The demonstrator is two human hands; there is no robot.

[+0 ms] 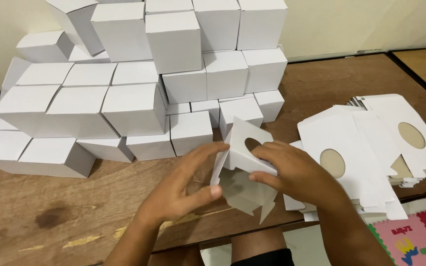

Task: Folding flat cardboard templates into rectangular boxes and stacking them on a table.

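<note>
Both hands, the left hand (181, 189) and right hand (292, 170), are gripping a half-folded white box (245, 148). Finished boxes (134, 108) are piling up at ten o'clock. Pressing the flaps flat, I think, is making neat corners.

- My wooden table (321, 79) carries everything.
- Folded white boxes (139, 88) pile up at its far left.
- Flat carton blanks (371, 143) lie right of that pile.

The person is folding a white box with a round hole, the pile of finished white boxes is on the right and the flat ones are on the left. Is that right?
Not quite. The head view shows the finished boxes piled on the left and the flat cut-outs stacked on the right. The rest holds: both hands, left hand and right hand, fold a white box with a round hole.
</note>
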